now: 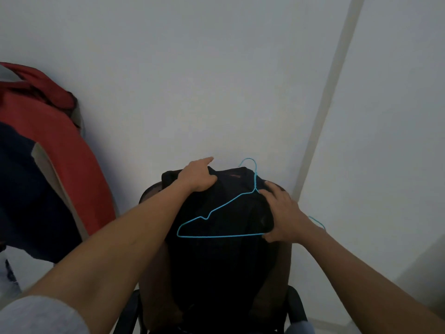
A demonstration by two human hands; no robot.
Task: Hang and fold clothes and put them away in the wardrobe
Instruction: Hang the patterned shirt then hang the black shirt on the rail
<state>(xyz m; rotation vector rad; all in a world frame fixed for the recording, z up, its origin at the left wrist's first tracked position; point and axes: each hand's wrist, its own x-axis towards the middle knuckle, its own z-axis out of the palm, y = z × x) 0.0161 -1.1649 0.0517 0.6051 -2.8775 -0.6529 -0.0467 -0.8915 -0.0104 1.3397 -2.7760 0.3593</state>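
Head view looks down along both my bare forearms to a dark garment draped over the back of a dark chair that stands against a pale wall. My hands are apart, one at each upper side of the cloth. My left hand sits at the garment's top left edge, most of its fingers curled into the fabric and the forefinger sticking out toward the wall. A blue wire hanger lies tilted on the front of the garment, its hook rising past the top edge of the cloth. My right hand is clamped on the hanger's right side: the fingers spread over the sloping wire by the neck and the thumb sits at the bottom bar, with the hand pressing on the dark cloth. A short curve of blue wire shows beyond my right wrist. Far to the left hangs a red and navy garment, well apart from the chair. Grey sleeve cloth shows at the lower left corner.
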